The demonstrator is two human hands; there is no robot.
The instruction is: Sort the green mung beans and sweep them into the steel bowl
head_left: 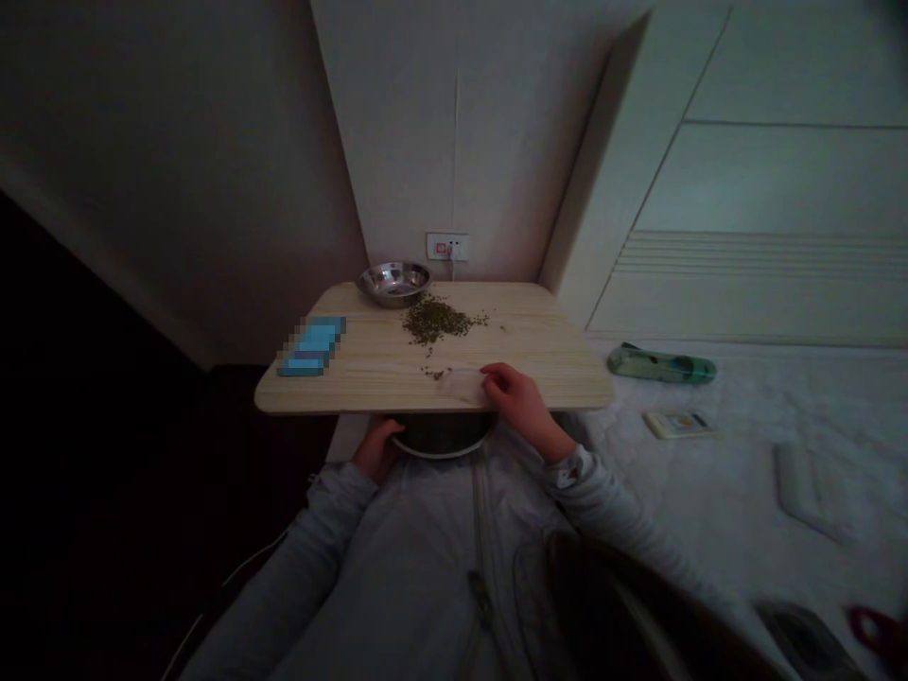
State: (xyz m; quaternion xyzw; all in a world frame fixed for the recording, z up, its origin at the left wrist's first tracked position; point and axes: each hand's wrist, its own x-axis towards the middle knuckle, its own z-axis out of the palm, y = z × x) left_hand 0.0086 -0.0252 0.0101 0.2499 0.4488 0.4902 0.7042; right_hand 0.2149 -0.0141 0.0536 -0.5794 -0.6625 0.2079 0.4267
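A loose pile of small green-brown grains (434,320) lies on the light wooden board (375,369), with a few grains apart from it near the front edge. My right hand (512,395) is over the board's front edge, its fingers closed on a clear, thin piece (464,382) that is hard to make out, beside those few grains. Below the edge, my left hand (381,445) grips the rim of a dark bowl (444,443), partly hidden under the board. A shiny metal bowl (395,285) stands at the board's back left, touching the pile's side or close to it.
A blurred-out blue screen (312,346) lies at the board's left. A wall socket (447,247) with a plug is behind the board. On the white quilt to the right are a green transparent case (662,364), a pale phone-like object (679,424) and a white object (801,484).
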